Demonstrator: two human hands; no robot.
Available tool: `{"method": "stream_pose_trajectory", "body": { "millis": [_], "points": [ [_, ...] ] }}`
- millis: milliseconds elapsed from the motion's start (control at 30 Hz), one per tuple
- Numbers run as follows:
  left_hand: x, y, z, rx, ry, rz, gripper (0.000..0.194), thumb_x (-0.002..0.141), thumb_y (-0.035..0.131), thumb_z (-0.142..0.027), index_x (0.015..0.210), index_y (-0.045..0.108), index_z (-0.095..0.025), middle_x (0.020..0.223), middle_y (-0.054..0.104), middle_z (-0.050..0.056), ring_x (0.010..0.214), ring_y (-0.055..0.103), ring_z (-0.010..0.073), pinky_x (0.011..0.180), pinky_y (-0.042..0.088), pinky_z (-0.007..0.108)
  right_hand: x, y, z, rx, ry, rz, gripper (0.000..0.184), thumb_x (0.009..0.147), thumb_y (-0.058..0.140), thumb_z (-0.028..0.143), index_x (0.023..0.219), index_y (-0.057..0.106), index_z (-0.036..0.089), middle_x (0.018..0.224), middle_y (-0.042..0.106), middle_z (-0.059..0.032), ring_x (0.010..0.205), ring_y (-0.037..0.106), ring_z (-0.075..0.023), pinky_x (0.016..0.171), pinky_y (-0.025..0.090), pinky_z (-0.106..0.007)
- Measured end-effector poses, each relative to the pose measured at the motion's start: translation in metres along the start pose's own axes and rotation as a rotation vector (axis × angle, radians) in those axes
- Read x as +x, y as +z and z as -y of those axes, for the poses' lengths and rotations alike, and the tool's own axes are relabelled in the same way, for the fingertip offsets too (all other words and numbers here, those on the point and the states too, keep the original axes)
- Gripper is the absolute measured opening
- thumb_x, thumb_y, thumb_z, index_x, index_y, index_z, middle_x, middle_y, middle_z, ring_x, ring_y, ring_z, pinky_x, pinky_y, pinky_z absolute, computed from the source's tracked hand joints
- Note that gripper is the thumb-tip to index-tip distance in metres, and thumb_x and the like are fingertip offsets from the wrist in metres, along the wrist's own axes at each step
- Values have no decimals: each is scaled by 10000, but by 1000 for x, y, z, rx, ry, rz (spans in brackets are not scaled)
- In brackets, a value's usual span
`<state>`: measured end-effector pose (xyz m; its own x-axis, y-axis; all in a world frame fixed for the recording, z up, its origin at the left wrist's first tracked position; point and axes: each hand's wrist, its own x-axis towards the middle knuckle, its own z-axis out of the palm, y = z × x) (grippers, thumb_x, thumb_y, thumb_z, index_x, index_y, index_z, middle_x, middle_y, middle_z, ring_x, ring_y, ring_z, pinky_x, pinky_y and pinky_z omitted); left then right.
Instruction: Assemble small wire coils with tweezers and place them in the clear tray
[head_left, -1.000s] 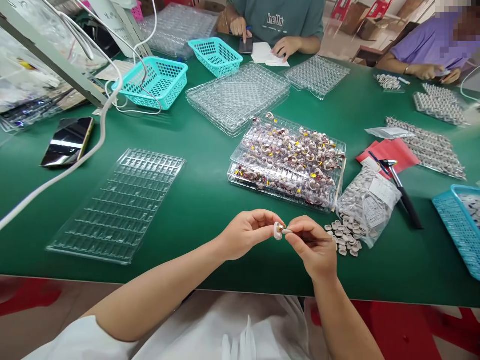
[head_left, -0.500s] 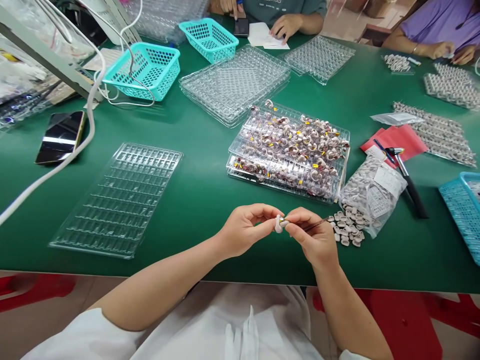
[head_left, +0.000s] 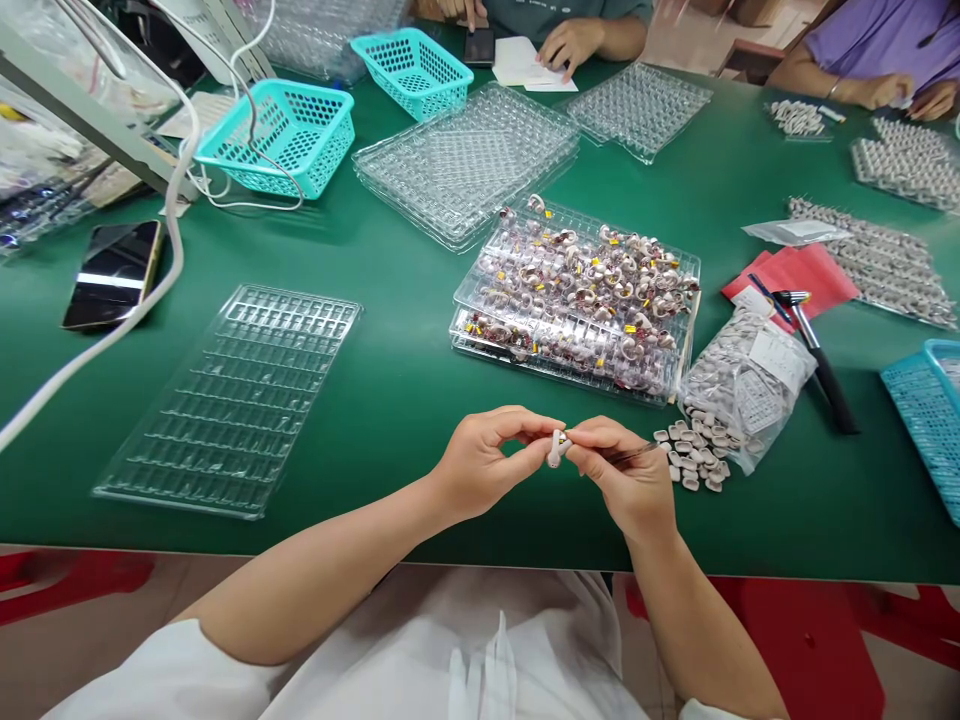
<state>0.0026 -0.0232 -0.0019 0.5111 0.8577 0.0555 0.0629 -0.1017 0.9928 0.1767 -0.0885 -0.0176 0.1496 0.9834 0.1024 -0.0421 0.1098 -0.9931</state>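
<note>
Left end: dark phone [head_left: 112,275] lying on the green surface [head_left: 397,380], white cable [head_left: 175,235] along its right side. Right of that, nearer you, a clear compartment tray [head_left: 232,400] lies flat, set slantwise. Middle, near side: your left hand [head_left: 487,465] has thumb and index finger pinching a small white piece [head_left: 556,450], held up off the surface between your two hands. Beyond it, clear trays [head_left: 562,372] stacked and heaped with pale parts showing yellow tabs. Your right hand [head_left: 626,475] has thumb and fingers pinched together at the piece's right side; a thin dark tool [head_left: 634,455] pokes out behind them. Further right: loose pale caps [head_left: 694,455] by a filled plastic bag [head_left: 750,375], red packets [head_left: 795,283] beyond, black-handled hammer [head_left: 832,390], blue basket [head_left: 922,420] at the right edge.
</note>
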Motion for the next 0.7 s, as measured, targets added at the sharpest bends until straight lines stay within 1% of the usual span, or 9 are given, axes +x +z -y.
{"method": "stream_pose_trajectory", "body": {
  "millis": [200, 433, 700],
  "points": [
    [0, 0, 0, 63, 77, -19, 157, 820, 665, -204, 940, 764, -182, 804, 757, 70, 724, 680, 170, 688, 550, 265, 0, -1, -1, -32, 16, -11, 116, 802, 732, 195, 910, 752, 234, 823, 692, -44, 689, 633, -149, 511, 497, -257],
    [1, 0, 1, 97, 147, -28, 168, 817, 662, -165, 951, 763, -176, 796, 761, 68, 696, 680, 156, 625, 536, 238, 0, 0, -1, -33, 19, -15, 159, 799, 729, 157, 924, 758, 251, 810, 684, -27, 667, 620, -130, 502, 475, -239],
    [1, 0, 1, 123, 156, -30, 177, 830, 651, -181, 964, 766, -193, 783, 760, 67, 699, 679, 163, 605, 522, 245, 0, -1, 0, -59, 40, -29, 115, 795, 738, 210, 905, 762, 232, 776, 676, -30, 599, 585, -118, 461, 462, -240]
  ]
}}
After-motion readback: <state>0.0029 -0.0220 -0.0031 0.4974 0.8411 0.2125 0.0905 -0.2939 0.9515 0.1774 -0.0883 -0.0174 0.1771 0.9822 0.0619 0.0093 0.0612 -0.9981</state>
